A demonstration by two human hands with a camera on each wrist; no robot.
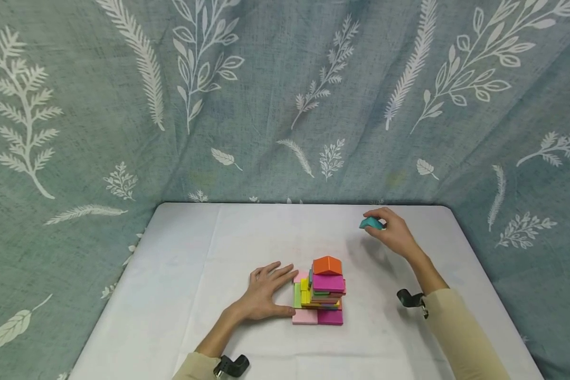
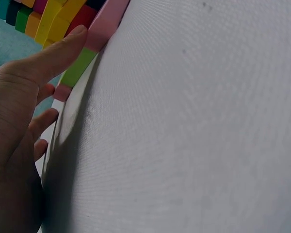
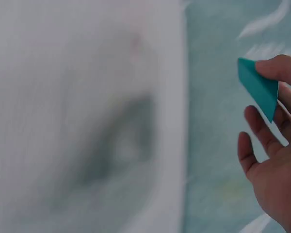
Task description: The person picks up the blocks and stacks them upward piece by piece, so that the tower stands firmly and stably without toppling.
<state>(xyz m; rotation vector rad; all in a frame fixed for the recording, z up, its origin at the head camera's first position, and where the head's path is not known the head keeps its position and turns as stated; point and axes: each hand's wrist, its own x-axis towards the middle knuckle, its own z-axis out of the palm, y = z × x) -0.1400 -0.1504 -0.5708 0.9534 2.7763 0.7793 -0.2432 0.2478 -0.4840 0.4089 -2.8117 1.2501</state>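
A stack of colored blocks stands on the white table, with an orange roof-shaped block on top. Beside its left side my left hand is spread, thumb and fingertips at the bottom blocks. In the left wrist view the thumb lies against a pink block near a light green block. Up and to the right of the stack, my right hand pinches a teal wedge-shaped block above the table. The right wrist view shows that teal block between thumb and fingers.
The white-covered table ends at a rounded far edge. A blue-green curtain with white leaf prints hangs behind it and along both sides. Black wrist cameras are worn on both forearms.
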